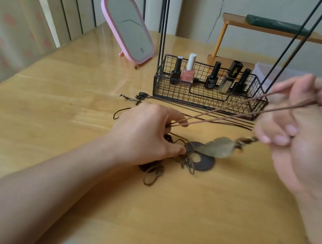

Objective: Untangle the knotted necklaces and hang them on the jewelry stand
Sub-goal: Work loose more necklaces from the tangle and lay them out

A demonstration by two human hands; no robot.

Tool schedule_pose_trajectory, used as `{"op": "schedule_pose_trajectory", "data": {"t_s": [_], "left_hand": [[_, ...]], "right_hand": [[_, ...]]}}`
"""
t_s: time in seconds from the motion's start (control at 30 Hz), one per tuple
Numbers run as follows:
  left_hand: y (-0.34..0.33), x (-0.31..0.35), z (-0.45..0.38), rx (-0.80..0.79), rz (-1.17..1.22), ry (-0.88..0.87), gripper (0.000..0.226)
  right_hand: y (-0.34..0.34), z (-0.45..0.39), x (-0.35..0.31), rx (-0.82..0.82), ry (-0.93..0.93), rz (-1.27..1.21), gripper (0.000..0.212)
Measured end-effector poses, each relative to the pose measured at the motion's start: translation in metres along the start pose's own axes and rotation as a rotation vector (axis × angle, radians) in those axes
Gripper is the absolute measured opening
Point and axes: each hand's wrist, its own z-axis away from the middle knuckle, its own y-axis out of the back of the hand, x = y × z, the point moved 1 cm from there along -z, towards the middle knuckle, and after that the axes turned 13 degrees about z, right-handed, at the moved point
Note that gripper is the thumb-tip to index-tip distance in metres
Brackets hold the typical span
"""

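Note:
A tangle of dark cord necklaces (175, 145) lies mid-table, with a dark ring pendant (205, 163) and small clasps beside it. My left hand (147, 134) presses down on the tangle, fingers curled over the cords. My right hand (308, 129) is raised at the right and grips a brown cord (227, 111) pulled taut in two strands from the tangle. A bronze leaf pendant (218, 147) hangs below that hand. The black wire jewelry stand (206, 99) rises behind, its thin rods running up out of view. More chains (180, 103) lie flat in front of it.
The stand's basket holds several nail polish bottles (190, 69). A pink-framed mirror (129, 28) stands at the back left. A small wooden shelf (273, 30) and a clear box (268, 70) sit at the back right. The wooden table (51, 107) ends at the left, near a curtain.

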Motion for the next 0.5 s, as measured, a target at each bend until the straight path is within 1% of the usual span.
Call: {"op": "schedule_pose_trajectory", "data": {"t_s": [0.07,0.1,0.17,0.23,0.27,0.3,0.33,0.37,0.4,0.43,0.47,0.5], "left_hand": [[0.001,-0.001,0.000,0.003,-0.014,-0.004,0.038],[0.001,-0.002,0.000,0.004,-0.018,-0.009,0.035],[0.002,-0.006,-0.001,0.016,-0.005,-0.031,0.034],[0.003,-0.012,-0.003,0.036,0.078,-0.056,0.040],[0.003,-0.015,-0.004,0.040,0.153,-0.057,0.043],[0.004,-0.017,-0.004,0.037,0.234,-0.048,0.045],[0.005,-0.018,-0.005,0.031,0.308,-0.035,0.047],[0.006,-0.019,-0.006,0.023,0.373,-0.024,0.049],[0.006,-0.019,-0.006,0.009,0.434,-0.022,0.053],[0.007,-0.019,-0.006,-0.011,0.493,-0.031,0.056],[0.007,-0.019,-0.007,-0.031,0.548,-0.046,0.059],[0.007,-0.018,-0.007,-0.051,0.593,-0.063,0.062]], "right_hand": [[0.011,-0.003,-0.005,-0.107,0.082,0.046,0.013],[0.018,-0.005,-0.008,-0.166,0.105,0.088,0.014],[0.033,-0.007,-0.014,-0.279,0.123,0.201,0.026],[0.050,-0.011,-0.018,-0.436,0.096,0.262,0.036],[0.056,-0.013,-0.019,-0.472,0.059,0.275,0.038],[0.061,-0.015,-0.019,-0.437,0.022,0.299,0.038],[0.065,-0.017,-0.017,-0.373,-0.001,0.353,0.029],[0.067,-0.018,-0.013,-0.300,-0.005,0.463,0.022],[0.065,-0.020,-0.010,-0.234,-0.012,0.658,0.030],[0.061,-0.021,-0.005,-0.198,-0.053,0.895,0.044],[0.057,-0.018,-0.001,-0.248,-0.122,1.120,0.057],[0.054,-0.014,0.004,-0.377,-0.244,1.292,0.065]]}}
